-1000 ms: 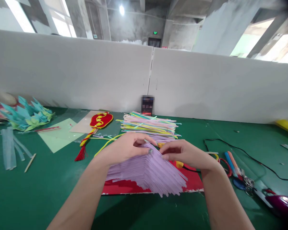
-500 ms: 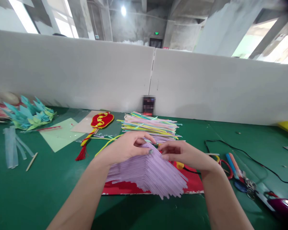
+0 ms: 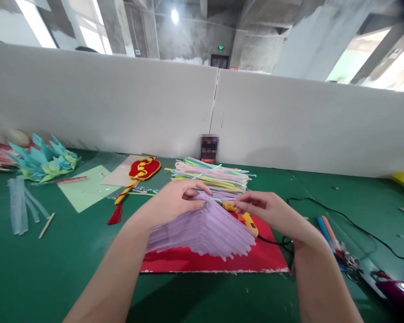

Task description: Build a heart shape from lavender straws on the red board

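Observation:
A fan-shaped sheet of purple straws (image 3: 202, 231) lies on a red board (image 3: 262, 258) in front of me. My left hand (image 3: 173, 204) rests on the sheet's upper left part, fingers curled over its top corner. My right hand (image 3: 269, 211) is to the right of that corner, fingers pinched together near a thin straw end, just above a yellow tool (image 3: 245, 220) lying on the board. Behind both hands sits a stack of pastel straws (image 3: 212, 177).
A red and yellow tassel ornament (image 3: 138, 172), a pale green sheet (image 3: 84, 193) and teal paper flowers (image 3: 40, 159) lie to the left. Pens and scissors (image 3: 330, 237), a black cable (image 3: 353, 220) and a purple object (image 3: 395, 289) lie to the right. White partitions (image 3: 289, 121) close off the table's far side.
My right hand has moved right and off the purple sheet, uncovering the yellow tool. The sheet has shifted a little to the left under my left hand.

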Demonstrator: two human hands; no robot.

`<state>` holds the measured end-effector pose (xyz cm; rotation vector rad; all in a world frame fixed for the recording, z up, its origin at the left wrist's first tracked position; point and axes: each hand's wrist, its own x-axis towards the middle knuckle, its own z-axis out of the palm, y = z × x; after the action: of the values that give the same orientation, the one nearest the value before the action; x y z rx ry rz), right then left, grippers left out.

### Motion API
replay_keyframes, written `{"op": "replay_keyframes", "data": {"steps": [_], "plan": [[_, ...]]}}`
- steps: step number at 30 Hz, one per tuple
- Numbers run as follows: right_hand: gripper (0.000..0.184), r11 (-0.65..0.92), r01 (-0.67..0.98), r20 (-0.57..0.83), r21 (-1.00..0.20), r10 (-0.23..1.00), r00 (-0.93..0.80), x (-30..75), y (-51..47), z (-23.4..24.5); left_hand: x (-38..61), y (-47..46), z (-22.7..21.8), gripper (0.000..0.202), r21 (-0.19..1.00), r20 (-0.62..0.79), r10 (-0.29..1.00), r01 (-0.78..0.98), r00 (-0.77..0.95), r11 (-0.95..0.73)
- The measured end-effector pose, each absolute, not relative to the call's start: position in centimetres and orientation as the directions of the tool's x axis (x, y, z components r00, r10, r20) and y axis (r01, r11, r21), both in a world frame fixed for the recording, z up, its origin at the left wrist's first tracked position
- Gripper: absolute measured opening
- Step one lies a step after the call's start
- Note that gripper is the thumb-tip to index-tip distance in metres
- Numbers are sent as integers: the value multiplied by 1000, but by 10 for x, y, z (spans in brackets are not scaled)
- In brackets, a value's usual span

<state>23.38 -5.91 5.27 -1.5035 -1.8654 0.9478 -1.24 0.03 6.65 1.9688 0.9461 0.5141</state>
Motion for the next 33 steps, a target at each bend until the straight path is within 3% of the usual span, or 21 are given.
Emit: {"op": "replay_keyframes", "data": {"steps": [5,11,20,26,33], "plan": [[29,135,742,111,-657,990,-82,226,-58,51,-9,-3,66,20,824,53,831,446,553,-350],[23,152,773,170,-616,984,-58,215,-56,48,-7,-2,65,19,815,115,856,445,504,-371],[22,200,650,243,-733,970,-23,209,-51,43,-9,-2,67,24,814,179,873,430,454,-390],[29,122,448,123,-886,992,-28,205,-50,44,-11,0,69,21,805,213,878,433,428,-406],[33,84,516,92,-853,996,-11,205,-50,42,-9,-1,70,20,801,220,880,437,420,-409]]}}
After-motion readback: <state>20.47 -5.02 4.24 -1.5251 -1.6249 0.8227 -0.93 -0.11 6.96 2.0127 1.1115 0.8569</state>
